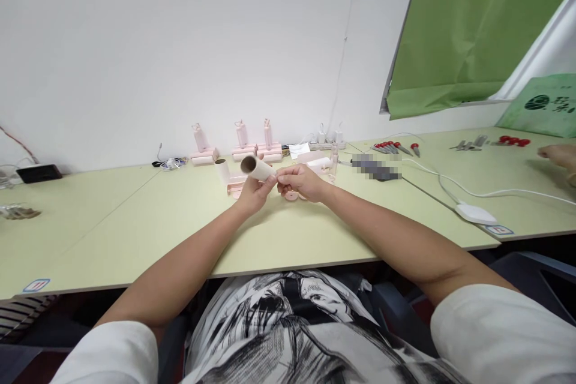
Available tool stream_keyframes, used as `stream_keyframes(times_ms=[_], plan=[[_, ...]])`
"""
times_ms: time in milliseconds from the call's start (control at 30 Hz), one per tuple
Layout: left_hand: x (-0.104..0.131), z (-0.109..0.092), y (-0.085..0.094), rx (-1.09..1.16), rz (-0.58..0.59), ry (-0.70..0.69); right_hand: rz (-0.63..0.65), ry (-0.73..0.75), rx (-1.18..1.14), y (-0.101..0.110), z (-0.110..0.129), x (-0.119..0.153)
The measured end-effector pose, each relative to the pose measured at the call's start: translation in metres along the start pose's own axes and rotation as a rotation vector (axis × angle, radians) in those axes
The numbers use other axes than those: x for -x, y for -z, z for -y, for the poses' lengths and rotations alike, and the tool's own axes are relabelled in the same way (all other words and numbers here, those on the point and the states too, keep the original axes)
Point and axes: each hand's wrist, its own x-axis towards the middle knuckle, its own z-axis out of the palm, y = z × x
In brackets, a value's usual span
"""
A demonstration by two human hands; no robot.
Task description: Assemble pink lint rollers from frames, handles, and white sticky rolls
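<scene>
A pale cardboard tube [262, 170] is tilted above the table, its open dark end facing up and left. My left hand [255, 192] is closed around its lower part. The fingers of my right hand [301, 182] are pinched together at the tube's lower right end; whether they hold a small piece there is too small to tell. Behind the tube, to the left, a second tube [222, 171] stands upright. Pink parts [234, 188] lie under and beside my hands, with a round pink disc [291, 196] just below my right hand.
Pink bottle-like items [242, 134] stand on pink boxes along the wall. To the right are red-handled tools [414, 149], a white cable with a white device [476, 213], and another person's hand [558, 156]. A black device [38, 173] sits at far left.
</scene>
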Motion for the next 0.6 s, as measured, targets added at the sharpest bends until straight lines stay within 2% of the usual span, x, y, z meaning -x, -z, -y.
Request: stream_keyframes(times_ms=[67, 133, 200, 267, 400, 600], plan=[[-0.001, -0.004, 0.002, -0.001, -0.07, -0.009, 0.023, -0.035, 0.242, 0.001, 0.0, 0.002], [-0.001, -0.009, 0.004, -0.034, -0.106, 0.004, -0.014, -0.051, 0.579, 0.005, 0.001, 0.003], [-0.001, -0.011, 0.005, -0.055, -0.096, 0.025, -0.045, -0.08, 0.904, 0.009, 0.0, 0.003], [0.0, -0.012, 0.005, -0.068, -0.067, 0.036, -0.038, -0.139, 1.135, 0.011, -0.002, 0.003], [0.001, -0.011, 0.004, -0.133, -0.039, 0.028, 0.004, -0.215, 1.341, 0.007, -0.007, 0.003], [0.002, -0.012, 0.005, -0.174, -0.038, 0.049, 0.043, -0.236, 1.396, -0.001, -0.005, 0.004]])
